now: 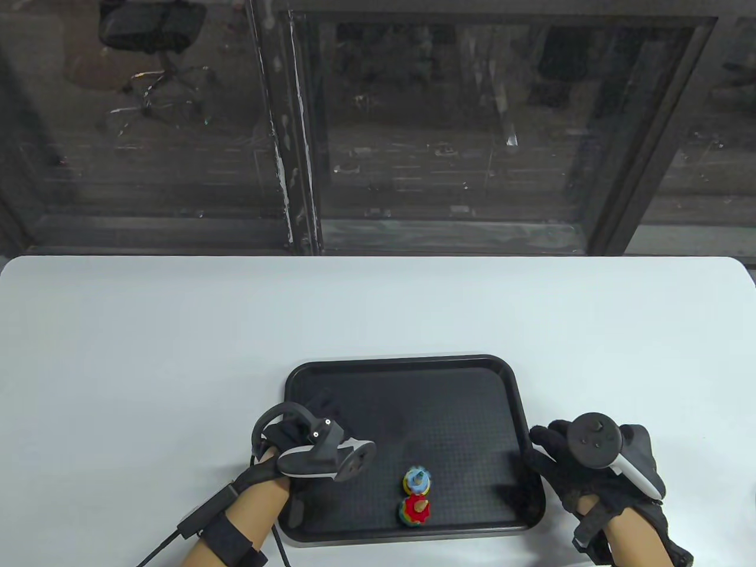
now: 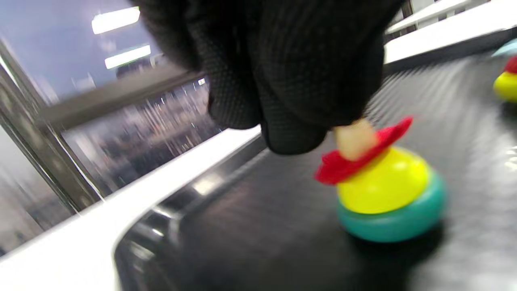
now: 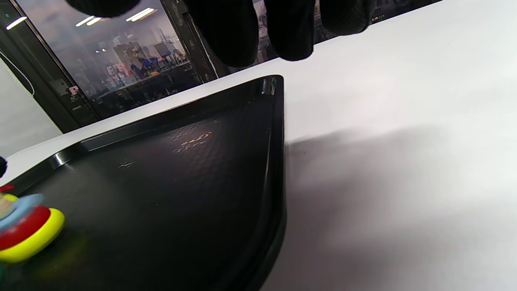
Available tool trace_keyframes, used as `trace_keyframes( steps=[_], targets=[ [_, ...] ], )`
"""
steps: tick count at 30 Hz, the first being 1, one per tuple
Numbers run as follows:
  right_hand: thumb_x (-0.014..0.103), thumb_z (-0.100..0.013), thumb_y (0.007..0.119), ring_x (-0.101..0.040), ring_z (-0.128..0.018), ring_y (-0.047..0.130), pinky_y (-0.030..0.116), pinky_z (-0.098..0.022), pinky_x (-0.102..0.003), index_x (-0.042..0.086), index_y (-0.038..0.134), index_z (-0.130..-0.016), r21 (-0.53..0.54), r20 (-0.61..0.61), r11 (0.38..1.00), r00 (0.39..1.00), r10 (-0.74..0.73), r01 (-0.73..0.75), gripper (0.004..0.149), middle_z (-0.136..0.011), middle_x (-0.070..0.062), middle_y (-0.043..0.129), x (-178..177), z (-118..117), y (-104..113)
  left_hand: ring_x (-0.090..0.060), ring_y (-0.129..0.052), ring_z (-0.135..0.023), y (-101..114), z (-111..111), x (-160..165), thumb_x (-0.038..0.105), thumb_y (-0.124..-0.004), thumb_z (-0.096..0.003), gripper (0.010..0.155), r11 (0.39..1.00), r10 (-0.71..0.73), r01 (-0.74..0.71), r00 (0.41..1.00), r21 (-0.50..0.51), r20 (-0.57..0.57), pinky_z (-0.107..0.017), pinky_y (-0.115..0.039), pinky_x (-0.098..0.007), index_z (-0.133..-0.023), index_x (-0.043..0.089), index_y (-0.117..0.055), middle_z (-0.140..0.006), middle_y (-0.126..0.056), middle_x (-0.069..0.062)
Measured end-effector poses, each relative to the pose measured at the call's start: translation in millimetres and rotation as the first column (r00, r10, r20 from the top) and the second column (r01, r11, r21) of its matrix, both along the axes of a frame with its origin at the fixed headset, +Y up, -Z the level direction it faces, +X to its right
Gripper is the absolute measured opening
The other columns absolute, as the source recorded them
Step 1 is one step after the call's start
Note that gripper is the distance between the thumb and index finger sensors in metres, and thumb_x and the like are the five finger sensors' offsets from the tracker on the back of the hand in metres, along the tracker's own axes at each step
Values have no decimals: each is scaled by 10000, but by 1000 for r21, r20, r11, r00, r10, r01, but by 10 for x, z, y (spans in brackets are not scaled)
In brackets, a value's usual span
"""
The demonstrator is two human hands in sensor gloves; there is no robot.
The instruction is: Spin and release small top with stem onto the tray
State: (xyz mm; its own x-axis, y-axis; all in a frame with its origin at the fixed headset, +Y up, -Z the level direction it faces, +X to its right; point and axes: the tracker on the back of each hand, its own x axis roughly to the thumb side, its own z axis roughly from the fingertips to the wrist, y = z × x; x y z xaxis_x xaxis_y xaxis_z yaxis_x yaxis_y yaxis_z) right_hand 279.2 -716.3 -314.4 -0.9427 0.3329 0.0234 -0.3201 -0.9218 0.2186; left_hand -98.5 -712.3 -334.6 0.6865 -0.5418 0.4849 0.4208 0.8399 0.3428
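Two small layered tops stand close together on the black tray [image 1: 413, 407]. The nearer top [image 1: 415, 509] has a red disc over yellow and teal, with a cream stem. In the left wrist view this top [image 2: 383, 190] leans and is blurred. My left hand's fingertips [image 2: 282, 81] overlap its stem there. The table view shows my left hand [image 1: 322, 413] over the tray's left part, well apart from both tops. The blue-capped top [image 1: 416, 479] stands just behind the red one. My right hand [image 1: 561, 455] rests on the table beside the tray's right rim, holding nothing.
The white table [image 1: 147, 354] surrounds the tray, which lies near the front edge. A dark window wall runs behind the table's far edge. In the right wrist view the blue-capped top [image 3: 24, 230] sits at the far left of the tray [image 3: 181, 182].
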Motion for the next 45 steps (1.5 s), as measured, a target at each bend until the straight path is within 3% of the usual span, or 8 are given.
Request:
trace_keyframes(
  steps=[1,2,5,10,14,18,32,45],
  targets=[
    [639,-425,524,-440,-1022,482,334,-683,-687,308,614,-1027,0,-3,1000,1000,3,-3,693,-1097,-118,527,-4,-4,1,-110,-1129,-586,-17,-34,-2,534,-734,-297,520,995,-32,36,999,97,-37,-745,-823,-473,-664,301,-1020,-502,-1160,122],
    [641,-425,520,-440,-1023,480,328,-683,-690,309,607,-1030,-2,-5,1000,1000,3,-3,696,-1102,-117,518,-9,-7,2,-121,-1135,-588,31,-131,-33,584,-643,-278,598,995,-60,72,983,63,-175,-736,-816,-486,-645,310,-1027,-506,-1171,115],
    [645,-423,520,-441,-1029,465,326,-684,-690,309,596,-1035,2,-6,1000,1000,-7,7,702,-1103,-120,512,-9,-6,6,-165,-1096,-682,362,-199,-323,614,-615,-285,660,984,173,-143,915,108,-365,-770,-745,-508,-716,298,-1002,-613,-1157,81],
    [647,-424,522,-441,-1031,460,324,-686,-689,311,582,-1041,11,17,1000,1000,-13,13,705,-1109,-119,495,27,-26,23,-235,-1001,-842,620,38,-739,737,-602,-287,778,926,375,-321,829,197,-415,-774,-683,-562,-867,317,-906,-820,-1061,76],
    [669,-417,534,-452,-1040,408,314,-692,-691,330,460,-1075,43,34,999,999,19,-20,744,-1135,-114,371,33,-15,42,-338,-716,-1109,628,250,-981,812,-581,-285,862,874,470,-464,737,142,-487,-832,-499,-630,-1028,398,-719,-1138,-796,59],
    [685,-413,537,-454,-1056,364,300,-697,-695,355,402,-1088,72,35,997,999,23,-26,764,-1154,-103,301,14,-1,60,-392,-474,-1201,599,357,-1091,828,-526,-309,881,820,512,-567,661,81,-549,-842,-385,-668,-1110,462,-540,-1281,-530,55],
    [718,-394,592,-440,-1085,287,261,-712,-696,402,172,-1089,20,10,997,997,81,-81,871,-1170,-73,190,-88,-59,-18,-392,-300,-1216,195,378,-1141,823,-490,-310,890,759,514,-650,640,-45,-571,-840,-321,-662,-1129,484,-423,-1318,-319,50],
    [751,-375,593,-446,-1097,164,216,-714,-699,415,62,-1062,-13,8,994,995,104,-104,931,-1166,-62,70,-98,-93,-50,-387,-191,-1211,88,377,-1085,814,-463,-300,889,788,462,-609,682,-90,-567,-834,-251,-660,-1126,502,-366,-1316,-226,62]
  ],
)
